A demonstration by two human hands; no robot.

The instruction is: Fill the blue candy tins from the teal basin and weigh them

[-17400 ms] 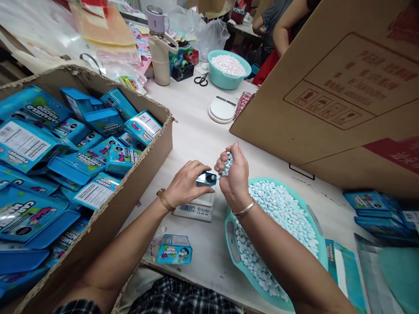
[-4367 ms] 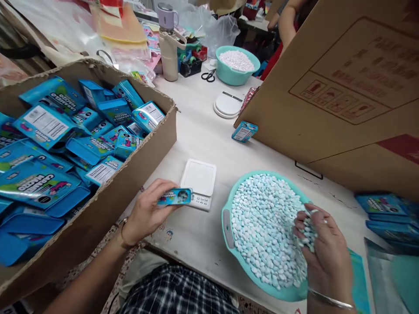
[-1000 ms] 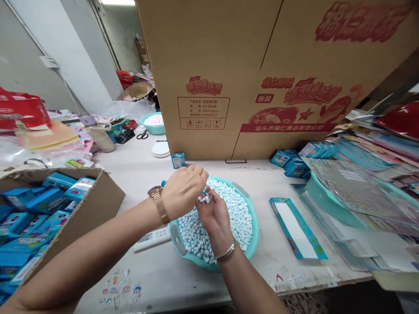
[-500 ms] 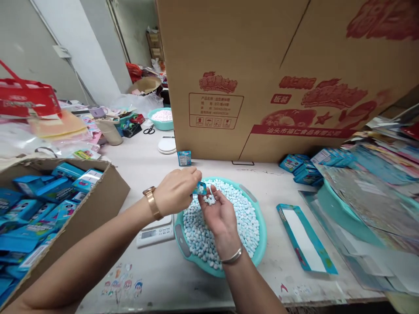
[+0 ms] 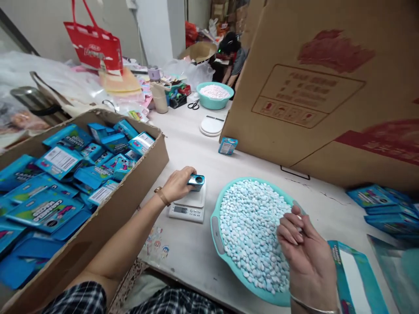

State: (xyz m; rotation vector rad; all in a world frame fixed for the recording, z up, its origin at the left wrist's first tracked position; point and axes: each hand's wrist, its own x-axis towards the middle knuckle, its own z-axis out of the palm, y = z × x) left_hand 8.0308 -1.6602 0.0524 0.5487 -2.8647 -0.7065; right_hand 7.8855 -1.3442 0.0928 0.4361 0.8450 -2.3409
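My left hand grips a small blue candy box at the white digital scale. Whether the box rests on the scale's pan I cannot tell. Over the right rim of a turquoise basin is my right hand, palm up with its fingers curled in. A bit of a white candy shows between thumb and fingers. Pale blue and white candies fill the basin. Left of the scale, a cardboard carton holds many blue candy boxes.
A tall cardboard box stands at the back right, one blue box by its corner. Behind are a round white scale, scissors and a second basin. A person is in the background.
My left hand has carried the small box away from the basin, left to the scale. My right hand has moved to the basin's right side and curled its fingers. The view has swung left.
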